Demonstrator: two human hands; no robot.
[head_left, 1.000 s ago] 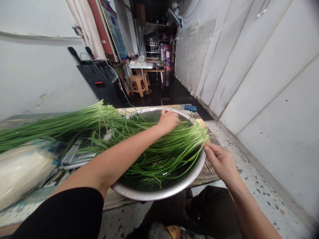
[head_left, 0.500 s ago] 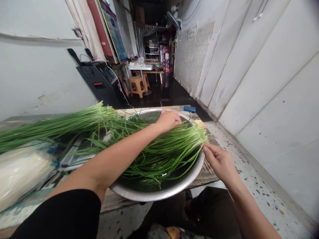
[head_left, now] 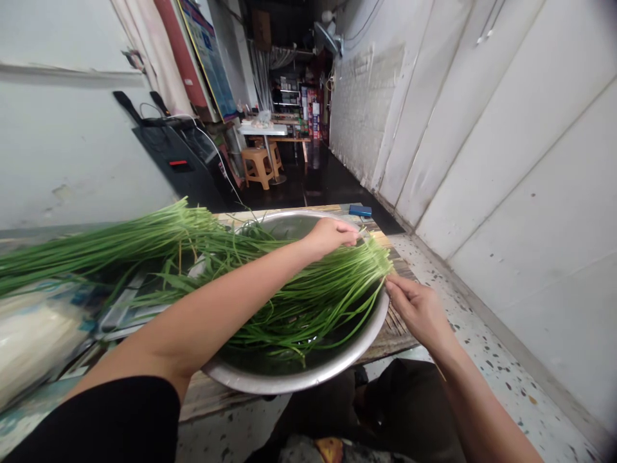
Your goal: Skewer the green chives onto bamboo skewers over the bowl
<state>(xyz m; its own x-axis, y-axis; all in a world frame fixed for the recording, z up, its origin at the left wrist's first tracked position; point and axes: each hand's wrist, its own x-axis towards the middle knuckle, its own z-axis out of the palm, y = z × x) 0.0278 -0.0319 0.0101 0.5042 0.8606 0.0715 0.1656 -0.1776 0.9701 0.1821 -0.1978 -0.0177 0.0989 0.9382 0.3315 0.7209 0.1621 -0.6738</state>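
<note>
A large bunch of garlic chives [head_left: 308, 289] lies across a round metal basin [head_left: 299, 382], with the pale cut ends toward its right rim. Over the far side of this bunch reaches my left hand [head_left: 332, 235], its fingers closed in a pinch by the pale stem ends; what exactly they pinch is too small to make out. My right hand [head_left: 417, 305] is at the right rim, thumb and forefinger pressed together on the end of a chive stem. Some darker leaves hang over the basin's left side.
A second bunch of chives [head_left: 110, 241] lies to the left, beside a plastic-wrapped white package [head_left: 38, 341]. A blue box-like item [head_left: 360, 210] sits at the table's far right corner. Beyond stand a black machine [head_left: 178, 161], tan stools [head_left: 257, 167] and a white table [head_left: 263, 129].
My left hand has slid right along the bunch toward the pale ends, its fingers now stretched further into a pinch. My right hand keeps its pinch at the rim. The view has shifted slightly.
</note>
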